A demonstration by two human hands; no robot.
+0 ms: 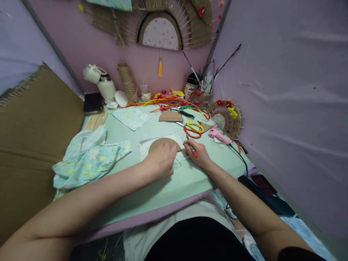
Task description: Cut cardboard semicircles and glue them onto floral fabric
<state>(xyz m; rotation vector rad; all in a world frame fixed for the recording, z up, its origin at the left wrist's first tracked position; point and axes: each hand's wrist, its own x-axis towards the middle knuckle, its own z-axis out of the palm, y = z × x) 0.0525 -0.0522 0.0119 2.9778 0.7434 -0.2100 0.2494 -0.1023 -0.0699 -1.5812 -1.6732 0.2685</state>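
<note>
Black cloth (195,239) over the person's torso is filling the bottom of the head view, with pale cloth (141,235) showing on the lap beneath the table's lilac edge covering (152,216). Beyond it, a pale green tabletop (190,181) is stretching back to a pink-purple wall (103,54). Near the front of this surface, a brown cardboard half-disc (160,143) is lying on a piece of white patterned cloth (144,150). The left hand (162,161) is resting over the half-disc, its fingers bent and close together; whether they are gripping its edge, I cannot tell. Just beside it, the right hand (199,154) is holding a red pen (194,149), its fingers clamped around the barrel. Farther back, scissors with red and yellow handles (187,127) are lying near another brown cardboard half-disc (171,116), and a pink glue gun (220,135) is sitting toward the right. Crumpled mint-green floral fabric (89,159) is covering the table's left side, beside a large brown cardboard sheet (40,137). A cone of jute twine (127,83) and a cream bottle (107,88) are standing along the back. Above, a yellow tassel (160,68) is hanging against the wall, while lilac drapery (285,90) is enclosing the right side.
</note>
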